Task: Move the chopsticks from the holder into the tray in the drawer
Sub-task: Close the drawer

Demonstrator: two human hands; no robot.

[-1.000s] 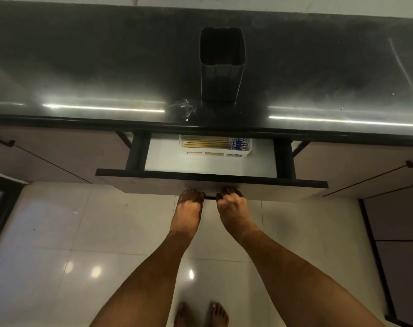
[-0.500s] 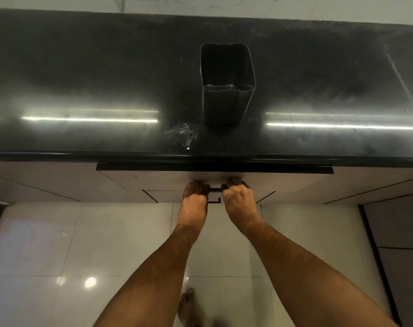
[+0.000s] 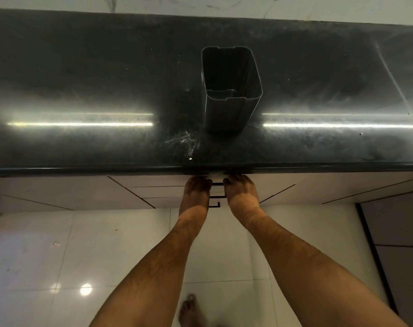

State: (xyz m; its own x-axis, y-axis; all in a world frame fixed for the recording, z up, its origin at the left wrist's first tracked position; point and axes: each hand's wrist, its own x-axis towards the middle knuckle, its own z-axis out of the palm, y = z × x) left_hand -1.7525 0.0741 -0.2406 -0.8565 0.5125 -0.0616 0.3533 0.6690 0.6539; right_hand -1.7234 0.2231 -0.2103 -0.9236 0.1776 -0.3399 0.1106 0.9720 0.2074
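Note:
A dark square holder stands upright on the black countertop near its front edge, and nothing shows inside it. The drawer below the counter is pushed in flush with the cabinet front. The tray and the chopsticks are hidden inside it. My left hand and my right hand sit side by side at the top of the drawer front, fingers curled on the black drawer handle between them. The fingertips are hidden under the counter's lip.
Two more black handles show on the lower drawer fronts. Cabinet doors run left and right of the drawers. White glossy floor tiles lie below, with my bare foot at the bottom. A dark panel stands at the right.
The drawer, open a second ago with the white tray of chopsticks showing, has been pushed fully shut. Both hands moved forward with the handle. The tray is now out of sight.

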